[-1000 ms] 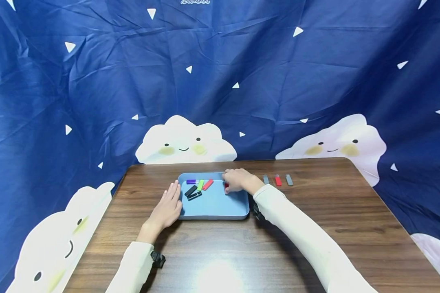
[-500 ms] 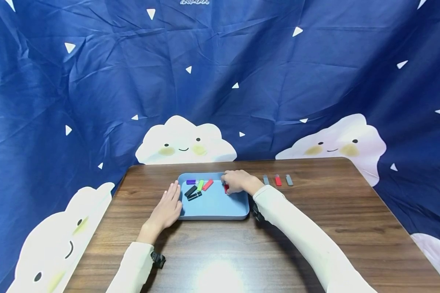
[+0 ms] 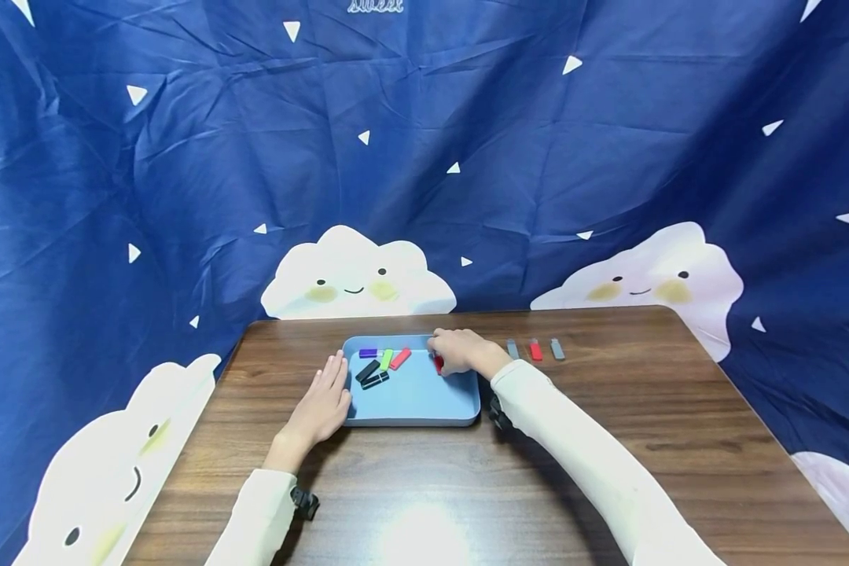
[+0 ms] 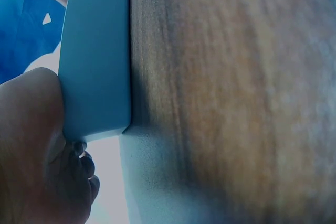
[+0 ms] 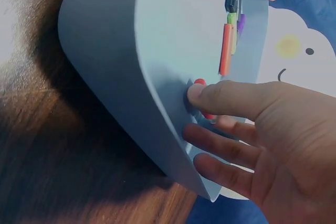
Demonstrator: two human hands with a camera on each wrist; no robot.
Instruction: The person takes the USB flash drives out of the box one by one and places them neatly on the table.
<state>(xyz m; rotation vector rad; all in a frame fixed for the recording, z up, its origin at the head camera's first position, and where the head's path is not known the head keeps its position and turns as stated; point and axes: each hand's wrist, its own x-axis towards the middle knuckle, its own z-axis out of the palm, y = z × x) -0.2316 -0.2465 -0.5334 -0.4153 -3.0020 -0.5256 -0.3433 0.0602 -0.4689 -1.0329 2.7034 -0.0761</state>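
Note:
A light blue tray (image 3: 417, 401) sits on the wooden table. My left hand (image 3: 320, 401) lies along its left rim with straight fingers. Inside the right back part of the tray, my right hand (image 3: 460, 350) pinches a red USB flash drive (image 3: 439, 365). In the right wrist view the thumb presses on this red drive (image 5: 200, 82), mostly covered by the fingers. The tray's left half holds a purple drive (image 3: 368, 353), a green drive (image 3: 387, 359), a coral red drive (image 3: 400, 358) and two black drives (image 3: 368, 371).
To the right of the tray, a grey drive (image 3: 512, 349), a red drive (image 3: 535, 350) and another grey drive (image 3: 557, 349) stand in a row on the table (image 3: 608, 409). A blue cloud-print curtain (image 3: 424, 157) hangs behind the table.
The red drive under my right fingers has shifted and tilted slightly. Both hands stay in nearly the same place, and the other drives have not moved.

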